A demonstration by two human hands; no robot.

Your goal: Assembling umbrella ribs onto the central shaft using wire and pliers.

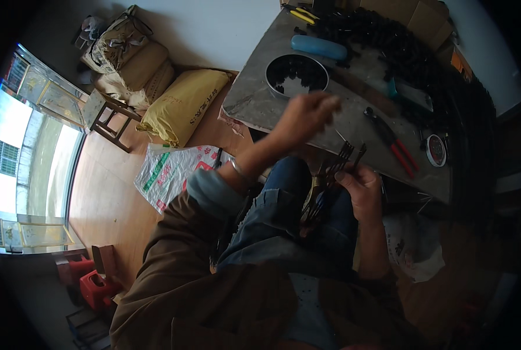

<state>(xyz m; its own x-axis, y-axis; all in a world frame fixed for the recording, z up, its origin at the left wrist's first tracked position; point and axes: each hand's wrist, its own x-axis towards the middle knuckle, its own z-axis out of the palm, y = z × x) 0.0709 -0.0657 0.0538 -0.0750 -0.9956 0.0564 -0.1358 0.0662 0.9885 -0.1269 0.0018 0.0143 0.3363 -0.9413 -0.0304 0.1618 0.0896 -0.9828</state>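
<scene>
My right hand (362,185) is closed around a dark, comb-like bunch of thin prongs (343,156), held above my lap by the table's near edge. More dark strands hang below it between my knees. My left hand (307,119) is raised over the table edge, its fingers curled together and slightly blurred. Whatever it may hold is too small or hidden to make out. Just beyond it stands a round metal bowl (268,81) with small black pieces inside. A thin light rod (343,137) shows between the two hands.
On the grey table (254,96) lie red-handled pliers (393,140), a blue case (319,46), a green-edged box (412,96), a round tin (435,150) and yellow-handled pliers (303,16). A heap of black parts (383,35) fills the back. Yellow sack (184,105) and stool (110,119) stand left.
</scene>
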